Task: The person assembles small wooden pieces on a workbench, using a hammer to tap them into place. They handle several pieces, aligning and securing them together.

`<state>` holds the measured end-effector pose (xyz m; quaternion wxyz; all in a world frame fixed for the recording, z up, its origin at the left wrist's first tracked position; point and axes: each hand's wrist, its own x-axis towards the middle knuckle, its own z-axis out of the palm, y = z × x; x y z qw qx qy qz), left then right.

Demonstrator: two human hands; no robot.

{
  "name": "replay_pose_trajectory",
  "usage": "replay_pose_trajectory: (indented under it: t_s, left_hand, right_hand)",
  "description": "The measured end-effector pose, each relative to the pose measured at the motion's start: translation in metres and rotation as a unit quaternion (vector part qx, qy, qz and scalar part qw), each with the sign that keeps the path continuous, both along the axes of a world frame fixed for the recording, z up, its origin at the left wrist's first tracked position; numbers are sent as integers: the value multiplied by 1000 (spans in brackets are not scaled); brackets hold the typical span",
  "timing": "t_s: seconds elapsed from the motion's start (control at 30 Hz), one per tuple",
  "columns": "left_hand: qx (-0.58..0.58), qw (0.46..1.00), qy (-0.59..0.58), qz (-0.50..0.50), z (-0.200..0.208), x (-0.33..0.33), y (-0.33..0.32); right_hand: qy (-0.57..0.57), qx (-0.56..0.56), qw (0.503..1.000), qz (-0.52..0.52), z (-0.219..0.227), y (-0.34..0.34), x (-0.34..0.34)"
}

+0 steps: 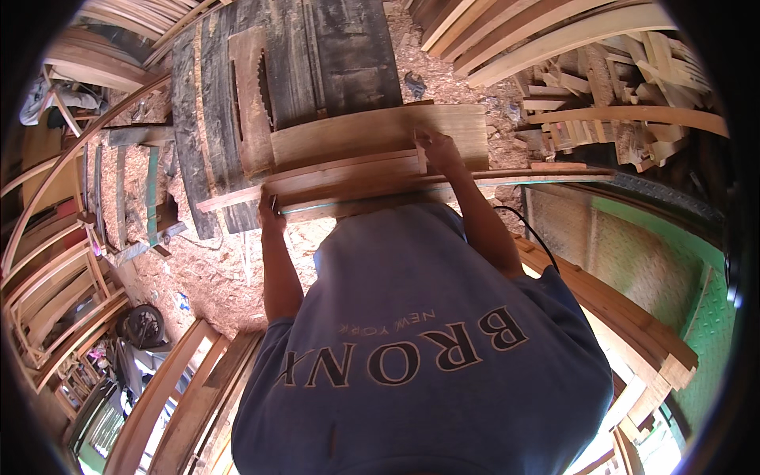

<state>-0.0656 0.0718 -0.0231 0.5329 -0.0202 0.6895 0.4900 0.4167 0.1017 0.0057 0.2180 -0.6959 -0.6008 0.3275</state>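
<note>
A reddish wooden board (348, 179) lies crosswise in front of my body, at the near edge of a dark, worn saw table (348, 63). My left hand (272, 215) is closed around the board's left end. At its right end, my right hand (438, 150) pinches the wood between thumb and fingers. Just beyond lies a wider, paler plank (348, 136), its right part passing under or behind my right hand. A toothed saw blade (264, 89) shows in a slot of the table, ahead of my left hand and apart from it.
Sawdust and shavings (214, 277) cover the floor. Long planks (507, 36) are stacked at the far right, near a heap of offcuts (602, 95). Green metal sheeting (633, 237) stands at right. Curved wooden pieces (59, 301) line the left, and more boards (178, 396) lie at lower left.
</note>
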Motion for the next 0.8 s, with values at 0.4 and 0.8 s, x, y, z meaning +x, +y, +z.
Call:
replay_pose_trajectory:
  t_s: [0.4,0.8]
  left_hand:
    - [94,995,-32,23,-14,-5,5]
    - [95,995,-38,6,-10,0,6]
  right_hand:
    - [95,-34,995,-20,9,5,0]
    - [84,-14,996,-12,-2,2,2]
